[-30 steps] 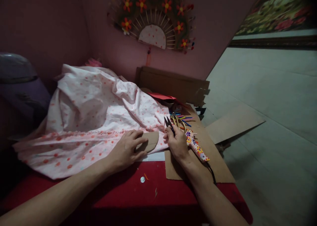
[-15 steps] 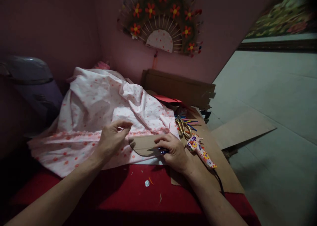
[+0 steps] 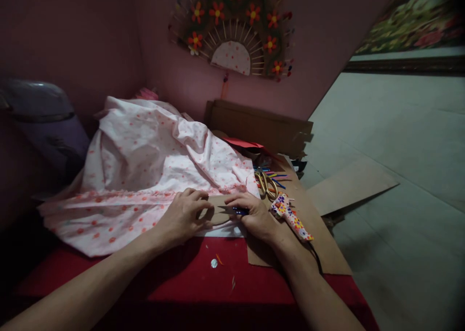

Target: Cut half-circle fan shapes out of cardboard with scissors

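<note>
Change since half a second ago: left hand (image 3: 185,217) has dropped from a raised, loose pose above the fabric onto the cardboard template (image 3: 217,211); view has shifted slightly, little else differs.
Left hand: fingers curled together, tips pressing on the left part of the template; judged to pin it flat against the cloth so it cannot slide.
Right hand (image 3: 256,217): fingers closed around a small dark tool (image 3: 238,210) with a blue part, held low against the right side of the template; whether it is a snipper or a marker I cannot tell.
Template position: lying on the near hem of the pink dotted fabric (image 3: 156,171), between the two hands, touching both.
Fabric: heaped toward the wall, near edge spread flat over the red table (image 3: 189,278); likely flattened only where the template sits.
Cardboard sheet (image 3: 319,244): under the right wrist, on the table's right side; carries the gold-handled scissors (image 3: 267,183) and a floral-patterned tool (image 3: 290,217) with a dark cord, both just beside the right hand, within easy reach.
Containers: brown cardboard box (image 3: 257,125) against the wall; contents mostly hidden, red paper (image 3: 241,142) and coloured sticks (image 3: 274,176) lie in front of it.
Background: flower fan decoration (image 3: 234,36) on the pink wall.
</note>
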### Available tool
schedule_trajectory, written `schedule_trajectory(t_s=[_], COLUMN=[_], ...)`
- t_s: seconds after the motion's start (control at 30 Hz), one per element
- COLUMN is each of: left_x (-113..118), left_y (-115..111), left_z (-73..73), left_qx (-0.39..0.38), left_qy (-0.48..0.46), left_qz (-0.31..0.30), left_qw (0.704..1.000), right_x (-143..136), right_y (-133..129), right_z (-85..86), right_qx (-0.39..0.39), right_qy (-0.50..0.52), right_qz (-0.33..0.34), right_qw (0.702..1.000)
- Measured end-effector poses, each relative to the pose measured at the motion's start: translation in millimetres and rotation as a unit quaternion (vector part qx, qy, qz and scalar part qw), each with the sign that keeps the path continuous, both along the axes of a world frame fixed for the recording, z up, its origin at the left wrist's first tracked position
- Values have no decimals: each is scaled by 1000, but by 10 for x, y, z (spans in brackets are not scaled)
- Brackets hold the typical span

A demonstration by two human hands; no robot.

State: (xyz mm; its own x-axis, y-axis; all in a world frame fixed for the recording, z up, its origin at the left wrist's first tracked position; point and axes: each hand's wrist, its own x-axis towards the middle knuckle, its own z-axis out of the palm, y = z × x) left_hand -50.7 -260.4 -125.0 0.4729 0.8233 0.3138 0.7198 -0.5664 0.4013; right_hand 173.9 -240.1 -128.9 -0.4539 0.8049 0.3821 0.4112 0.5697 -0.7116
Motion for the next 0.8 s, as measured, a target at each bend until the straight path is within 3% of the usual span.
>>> schedule_trajectory(t_s=[0.27,0.5,0.67,0.8], left_x=[2,19,32,-26], left_y=[-21,-54,-18,24], left_z=[16,10,1,15], left_qx=[-5,22,124,220], left_qy=[33,51,67,40], left_qz=[6,1,-8,22], left_qw=[999,998,990,975], right_x=[-9,-15,13,30], right_y=[59,60,91,103], right_z=[-46,-43,-87,-110], right_qx=[-82,-93,-85,-204], right_qy=[106,118,141,208], right_qz=[5,-14,-69,-141], right_qw=[991,989,984,946])
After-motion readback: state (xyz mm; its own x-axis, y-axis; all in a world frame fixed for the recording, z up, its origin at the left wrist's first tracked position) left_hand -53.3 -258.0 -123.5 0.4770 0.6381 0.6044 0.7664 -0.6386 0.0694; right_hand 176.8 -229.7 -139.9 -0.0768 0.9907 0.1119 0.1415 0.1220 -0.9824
